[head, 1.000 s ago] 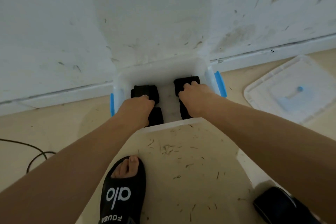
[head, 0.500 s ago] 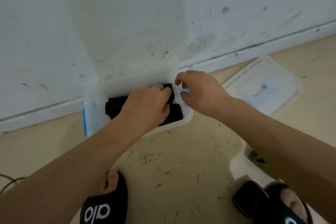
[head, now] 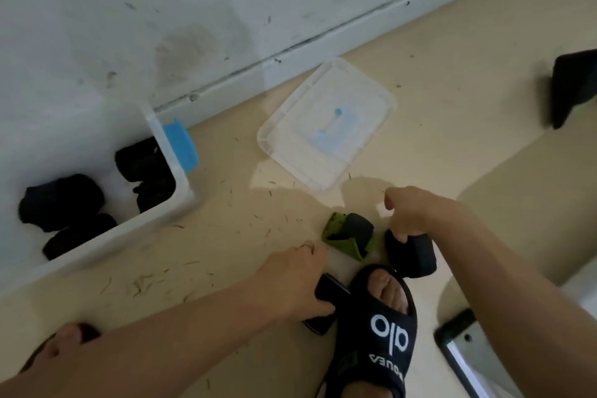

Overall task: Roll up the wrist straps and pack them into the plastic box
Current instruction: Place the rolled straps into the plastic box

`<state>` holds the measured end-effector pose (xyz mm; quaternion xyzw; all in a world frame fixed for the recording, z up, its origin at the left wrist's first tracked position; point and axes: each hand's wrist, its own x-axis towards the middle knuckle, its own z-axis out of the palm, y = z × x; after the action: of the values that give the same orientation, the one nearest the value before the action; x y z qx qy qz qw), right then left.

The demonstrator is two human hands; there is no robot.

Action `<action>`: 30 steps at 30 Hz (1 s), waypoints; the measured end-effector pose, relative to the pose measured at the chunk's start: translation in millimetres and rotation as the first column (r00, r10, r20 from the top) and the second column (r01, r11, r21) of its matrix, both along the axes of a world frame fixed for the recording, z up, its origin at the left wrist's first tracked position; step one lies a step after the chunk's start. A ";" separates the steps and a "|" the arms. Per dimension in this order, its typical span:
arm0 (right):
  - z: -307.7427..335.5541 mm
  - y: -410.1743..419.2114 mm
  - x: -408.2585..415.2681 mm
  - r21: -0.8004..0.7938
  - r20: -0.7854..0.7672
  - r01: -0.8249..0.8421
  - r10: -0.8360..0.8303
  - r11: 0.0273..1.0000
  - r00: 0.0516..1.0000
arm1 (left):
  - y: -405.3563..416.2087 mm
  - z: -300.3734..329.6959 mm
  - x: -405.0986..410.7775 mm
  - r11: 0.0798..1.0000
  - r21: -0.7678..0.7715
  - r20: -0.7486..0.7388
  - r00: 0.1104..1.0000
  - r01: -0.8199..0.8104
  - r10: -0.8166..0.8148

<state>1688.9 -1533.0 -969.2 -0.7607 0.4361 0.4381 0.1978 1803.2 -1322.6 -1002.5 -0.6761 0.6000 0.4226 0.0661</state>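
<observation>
Three straps are lying loose on the floor by the person's foot: a green-and-black one [head: 347, 237], a black roll [head: 410, 255] just right of it, and a black one [head: 328, 302] wedged against the sandal [head: 378, 326]. They are looking soft, light and springy, likely to unroll if held loosely, so a pinch across the whole roll, pressing the loose end down, should be holding best. The right hand [head: 408, 213] is curling its fingers onto the top of the black roll, gripping it. The left hand [head: 294, 281] is closing round the strap by the sandal, thumb underneath. Four dark rolls [head: 61, 200] are already sitting in the box [head: 181, 184] at the left, against the wall, well apart from the hands. The lid [head: 326, 123] is lying flat on the floor between box and loose straps.
</observation>
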 end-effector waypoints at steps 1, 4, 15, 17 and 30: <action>-3.3 0.7 -12.3 0.023 -0.045 0.006 -0.005 1.000 0.999 | 0.3 -4.5 -5.8 0.999 0.037 -0.016 0.999 -0.027 0.028; -13.8 7.2 -38.5 0.055 -0.094 0.091 -0.086 0.994 0.992 | -0.1 -12.3 -21.9 0.989 0.116 -0.042 0.995 -0.089 0.095; -31.4 19.1 -42.4 -0.041 0.123 0.380 -0.373 0.924 0.920 | -16.0 -13.7 -24.4 0.986 0.052 -0.001 0.987 -0.158 0.158; -31.0 19.0 -38.8 -0.057 0.148 0.369 -0.358 0.928 0.922 | -20.5 -10.1 -11.9 0.992 -0.002 0.060 0.990 -0.129 0.129; -31.7 20.9 -13.9 -0.050 0.358 0.373 -0.332 0.926 0.873 | -70.0 -16.9 -7.6 0.800 -0.385 0.445 0.852 0.459 -0.275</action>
<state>1675.0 -1512.1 -1000.9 -0.7430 0.5516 0.2289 0.3021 1795.6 -1392.6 -1019.4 -0.6056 0.7835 0.1059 0.0901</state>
